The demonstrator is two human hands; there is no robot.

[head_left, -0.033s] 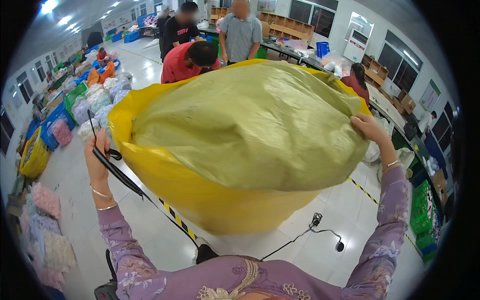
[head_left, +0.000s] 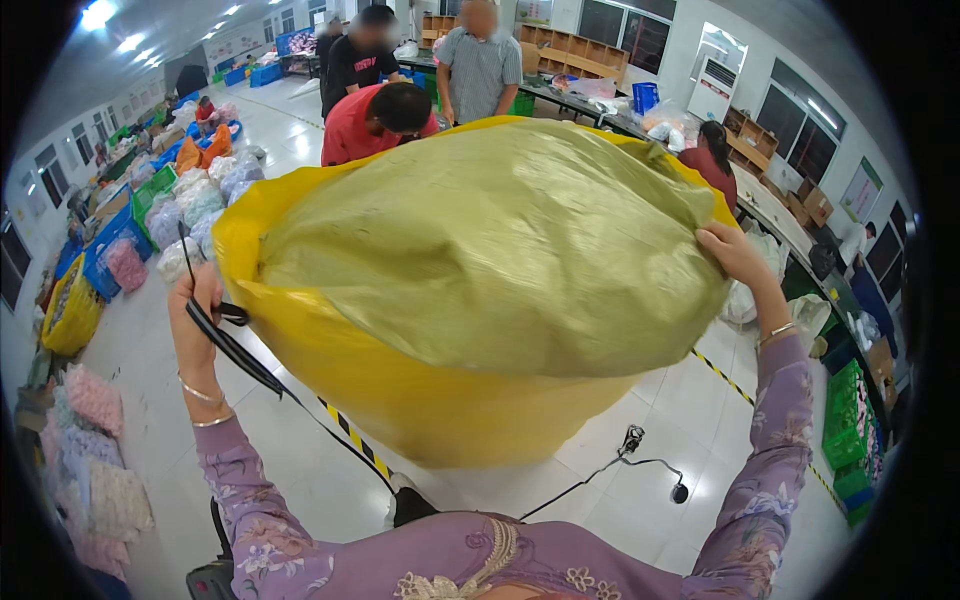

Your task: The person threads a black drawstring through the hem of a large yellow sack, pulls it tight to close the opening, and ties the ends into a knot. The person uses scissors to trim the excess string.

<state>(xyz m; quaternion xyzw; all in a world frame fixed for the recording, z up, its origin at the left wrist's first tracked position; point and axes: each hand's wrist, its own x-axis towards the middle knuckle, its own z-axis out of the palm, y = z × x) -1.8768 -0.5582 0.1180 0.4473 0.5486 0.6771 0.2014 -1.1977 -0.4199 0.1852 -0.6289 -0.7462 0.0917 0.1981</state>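
Where light strikes, the wrinkled yellow-and-olive sack (head_left: pixel 475 285) gleams.

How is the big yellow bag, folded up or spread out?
Spread out: the yellow bag billows wide between the left hand and the right hand, which grips its edge.

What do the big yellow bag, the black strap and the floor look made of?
The yellow bag looks like glossy plastic, given its creases and streaky highlights. The black strap may be webbing or leather-like; it's smooth-looking, flat and bendy, but unclear. The floor is probably polished ceramic tile: seams, reflected light.
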